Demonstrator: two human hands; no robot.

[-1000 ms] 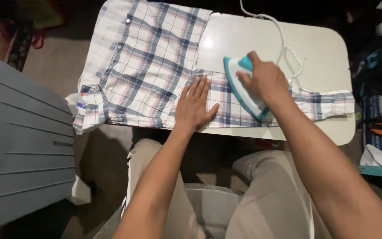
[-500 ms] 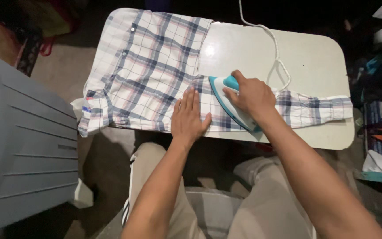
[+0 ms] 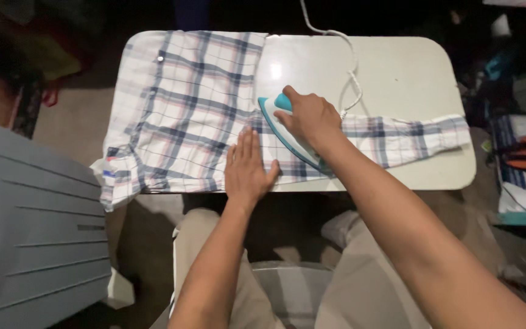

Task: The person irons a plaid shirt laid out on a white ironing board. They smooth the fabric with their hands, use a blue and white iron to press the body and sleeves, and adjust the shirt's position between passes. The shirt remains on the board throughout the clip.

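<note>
A plaid shirt (image 3: pixel 181 116) in white, blue and pink lies spread over the left half of a pale table (image 3: pixel 409 67), one sleeve (image 3: pixel 406 137) stretched out to the right. My right hand (image 3: pixel 308 116) grips the handle of a teal and white iron (image 3: pixel 275 119), which rests on the sleeve near the shoulder. My left hand (image 3: pixel 246 169) lies flat, fingers together, on the shirt just left of the iron. The iron's white cord (image 3: pixel 345 55) runs up past the table's far edge.
A grey ribbed plastic chair (image 3: pixel 28 231) stands at the left. Striped cloth and bags (image 3: pixel 525 164) are piled on the floor at the right. My knees in beige trousers (image 3: pixel 360 268) sit under the table's near edge.
The iron has slid left along the sleeve toward the shirt body, under my right hand. My left hand stays flat on the cloth, shifted slightly left.
</note>
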